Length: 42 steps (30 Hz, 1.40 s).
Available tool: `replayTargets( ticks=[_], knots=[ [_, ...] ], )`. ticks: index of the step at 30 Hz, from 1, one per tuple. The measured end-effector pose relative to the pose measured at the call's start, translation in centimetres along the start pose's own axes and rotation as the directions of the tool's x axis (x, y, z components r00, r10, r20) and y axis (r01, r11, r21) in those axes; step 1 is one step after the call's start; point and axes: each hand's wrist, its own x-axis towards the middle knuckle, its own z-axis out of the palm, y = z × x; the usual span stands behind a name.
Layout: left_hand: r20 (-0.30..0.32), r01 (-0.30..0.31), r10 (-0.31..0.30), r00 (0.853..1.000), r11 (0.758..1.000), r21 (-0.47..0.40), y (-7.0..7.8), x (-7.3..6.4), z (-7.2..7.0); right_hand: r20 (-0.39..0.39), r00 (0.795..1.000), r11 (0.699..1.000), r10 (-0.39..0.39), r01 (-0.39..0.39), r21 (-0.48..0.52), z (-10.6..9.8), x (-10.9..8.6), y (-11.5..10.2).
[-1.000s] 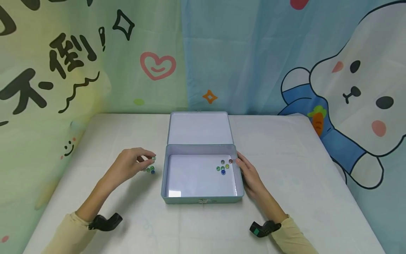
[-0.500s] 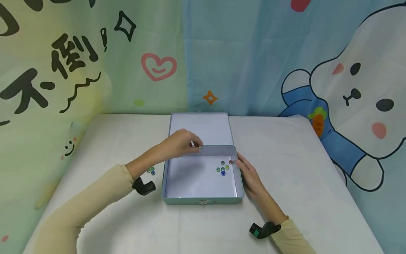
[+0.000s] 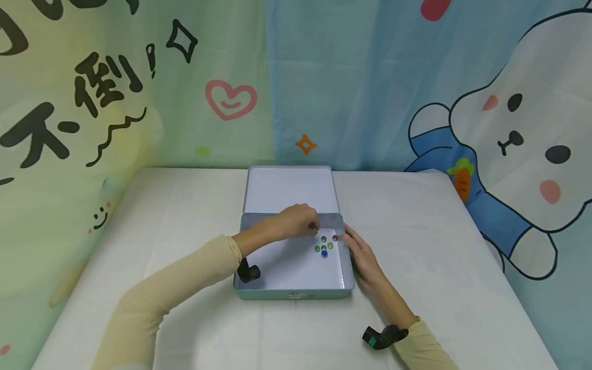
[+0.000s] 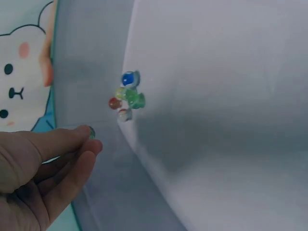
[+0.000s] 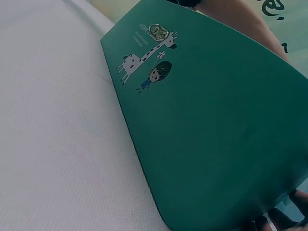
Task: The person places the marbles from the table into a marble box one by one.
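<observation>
The left hand point(image 3: 298, 221) reaches over the inside of a pale green metal box point(image 3: 296, 295), near its back right corner. Between thumb and fingertips it pinches a small green glass marble point(image 4: 92, 132). Below the fingertips, several glass marbles point(image 4: 130, 94) in blue, green, yellow, red and clear lie grouped on the white box floor. The right hand point(image 3: 365, 259) rests against the box's right side wall, its thumb at the rim and its fingers extended along the outside. In the right wrist view only dark fingertips point(image 5: 301, 199) show at the lower corner of the green wall point(image 5: 211, 125).
The hinged lid point(image 3: 291, 189) leans open behind the box. A metal clasp point(image 3: 300, 296) sits on the front wall. White cloth point(image 3: 194, 205) covers the table, and a printed curtain point(image 3: 361, 92) hangs behind it. The left forearm crosses the box's left wall and hides part of it.
My left hand has carried a marble from beside the box's left wall, over the rim, to above the marbles inside on the right. The right hand has stayed on the box.
</observation>
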Motion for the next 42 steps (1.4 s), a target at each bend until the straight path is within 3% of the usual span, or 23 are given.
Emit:
replayTargets(
  ticks=[18, 25, 30, 33, 37, 42],
  knots=[
    [0.028, 0.084, -0.086, 0.996, 0.995, 0.057, -1.2, -0.1, 3.2, -0.024, 1.000, 1.000, 0.017, -0.017, -0.015, 0.1, 0.1, -0.2],
    [0.014, 0.092, -0.093, 0.996, 0.995, 0.036, -1.5, 0.0, 3.5, -0.018, 1.000, 1.000, 0.005, -0.005, -0.011, 0.1, 0.1, -0.2],
    [0.037, 0.101, -0.102, 0.994, 0.994, 0.037, -1.5, 0.0, 3.4, -0.019, 1.000, 1.000, 0.014, -0.015, -0.017, 0.1, 0.1, -0.1],
    [0.051, 0.103, -0.106, 0.993, 0.994, 0.044, -1.3, -0.2, 2.7, -0.017, 1.000, 1.000, 0.018, -0.018, -0.020, 0.2, 0.1, 0.0],
    [0.053, 0.094, -0.095, 0.994, 0.995, 0.014, -0.6, -1.3, 0.2, -0.017, 1.000, 1.000, 0.013, -0.013, -0.015, 0.1, 0.1, 0.1],
    [-0.049, 0.056, -0.060, 0.997, 0.995, -0.085, -0.5, -4.4, -3.7, -0.020, 1.000, 1.000, 0.006, -0.007, -0.014, 0.1, 0.1, 0.1]
  ],
)
